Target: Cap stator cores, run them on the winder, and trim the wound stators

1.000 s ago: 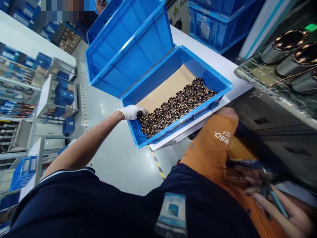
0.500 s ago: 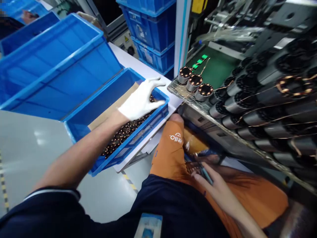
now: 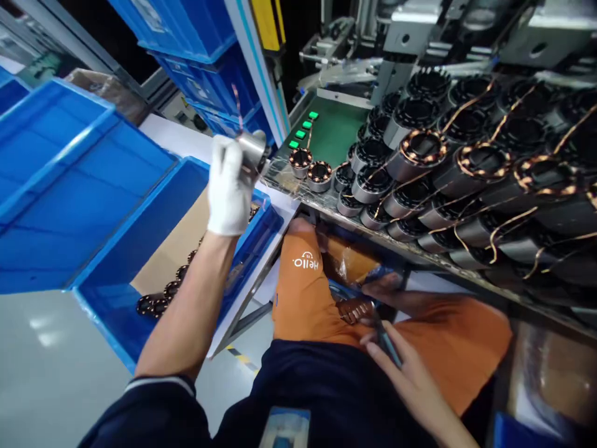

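Observation:
My left hand (image 3: 229,186), in a white glove, is closed round a metal motor stator (image 3: 253,151) with copper wire ends sticking up, held in the air above the far end of a blue crate (image 3: 109,311). Several wound stators (image 3: 158,302) lie in that crate on a sheet of cardboard. My right hand (image 3: 410,373), bare, rests on my orange-covered lap and grips a slim blue-green tool (image 3: 386,339). Just above it on the lap lies a copper-wound part (image 3: 354,309).
A shelf (image 3: 420,249) to the right carries several rows of wound stators (image 3: 420,155) with loose copper leads. A green panel (image 3: 333,130) with lit green buttons lies behind it. Larger blue crates (image 3: 56,180) stand at left and are stacked at the back (image 3: 186,37).
My left hand went from the crate's near end to its far end, then rose out of it closed on a stator. The view swung right toward the shelf.

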Demonstrator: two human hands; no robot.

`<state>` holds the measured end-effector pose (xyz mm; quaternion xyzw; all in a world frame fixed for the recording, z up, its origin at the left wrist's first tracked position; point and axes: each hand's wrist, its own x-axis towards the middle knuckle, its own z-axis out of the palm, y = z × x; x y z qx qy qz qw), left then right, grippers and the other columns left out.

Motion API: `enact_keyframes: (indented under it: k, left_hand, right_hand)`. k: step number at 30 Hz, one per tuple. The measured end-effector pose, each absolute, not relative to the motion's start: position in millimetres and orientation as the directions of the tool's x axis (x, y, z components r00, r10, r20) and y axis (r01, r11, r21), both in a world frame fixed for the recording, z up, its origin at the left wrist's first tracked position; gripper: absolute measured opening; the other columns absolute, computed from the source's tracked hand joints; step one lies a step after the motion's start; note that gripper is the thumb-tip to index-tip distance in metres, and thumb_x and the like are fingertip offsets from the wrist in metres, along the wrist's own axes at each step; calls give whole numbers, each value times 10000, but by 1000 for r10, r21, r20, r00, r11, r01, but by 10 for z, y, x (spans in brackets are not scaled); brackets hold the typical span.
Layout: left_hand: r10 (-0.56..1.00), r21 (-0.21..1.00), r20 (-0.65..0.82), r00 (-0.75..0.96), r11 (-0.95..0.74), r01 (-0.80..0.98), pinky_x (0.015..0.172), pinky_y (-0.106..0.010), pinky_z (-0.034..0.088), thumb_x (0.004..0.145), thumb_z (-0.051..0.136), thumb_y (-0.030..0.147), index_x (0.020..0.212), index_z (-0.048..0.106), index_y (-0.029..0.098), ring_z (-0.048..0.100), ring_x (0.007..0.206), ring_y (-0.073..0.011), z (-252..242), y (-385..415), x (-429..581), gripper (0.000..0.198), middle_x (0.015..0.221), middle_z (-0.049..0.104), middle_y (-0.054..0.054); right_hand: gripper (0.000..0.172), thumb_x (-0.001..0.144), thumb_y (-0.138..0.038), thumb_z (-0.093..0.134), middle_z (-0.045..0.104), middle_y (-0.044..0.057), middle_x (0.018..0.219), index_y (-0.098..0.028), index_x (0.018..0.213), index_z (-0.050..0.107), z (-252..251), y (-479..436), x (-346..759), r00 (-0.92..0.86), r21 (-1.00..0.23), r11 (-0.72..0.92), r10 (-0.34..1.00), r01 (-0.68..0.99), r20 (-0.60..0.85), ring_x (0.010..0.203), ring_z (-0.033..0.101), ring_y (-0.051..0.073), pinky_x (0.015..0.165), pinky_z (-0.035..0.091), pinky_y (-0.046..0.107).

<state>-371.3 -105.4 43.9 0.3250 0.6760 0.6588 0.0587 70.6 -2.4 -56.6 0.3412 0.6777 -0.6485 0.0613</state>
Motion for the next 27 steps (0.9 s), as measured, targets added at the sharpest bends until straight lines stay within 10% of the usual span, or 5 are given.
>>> enact_keyframes:
  k: [2,6,10,16,27]
  left_hand:
    - [539,971,236,-809,-155,180,1069,-507,689,1173,437,704,1268,614,272,816,1243,-265,534,-1118,-3132,477,1325,817,-46]
    - [753,951,154,-640,-290,-112,738,-331,683,952,941,400,1174,559,284,823,900,-209,484,-1144,-2184,457,1106,811,-21]
    - [712,950,311,-630,-230,209,819,-344,674,749,1056,124,1163,603,276,797,919,-187,353,-1096,-1757,632,1089,776,11]
    - [853,856,356,-381,-135,499,769,-467,746,815,999,160,1078,659,338,832,1006,-276,445,-1126,-1770,466,1077,790,-6]
    - [890,861,300,-343,-97,500,722,-451,732,755,1042,228,1055,685,360,826,914,-273,446,-1166,-1768,485,1042,826,23]
  right_hand:
    - [512,1125,-648,683,849,125,1319,-239,1423,763,-509,-50,688,-753,-841,-46,419,540,-507,1282,818,320,1130,656,418]
    - [390,1169,-423,659,851,93,1359,-277,1526,718,-173,-34,509,-824,-912,123,489,390,-286,1253,820,286,1210,612,465]
    - [497,1141,-223,628,772,75,1518,-288,1633,649,154,55,333,-884,-952,232,461,200,-73,1347,763,249,1212,605,408]
    - [505,1136,-214,644,734,71,1609,-289,1636,638,272,55,327,-884,-975,198,467,99,5,1465,706,261,1257,578,427]
    - [422,1084,-161,700,834,48,1490,-266,1488,759,223,9,337,-850,-969,243,518,46,89,1319,819,242,1138,650,365]
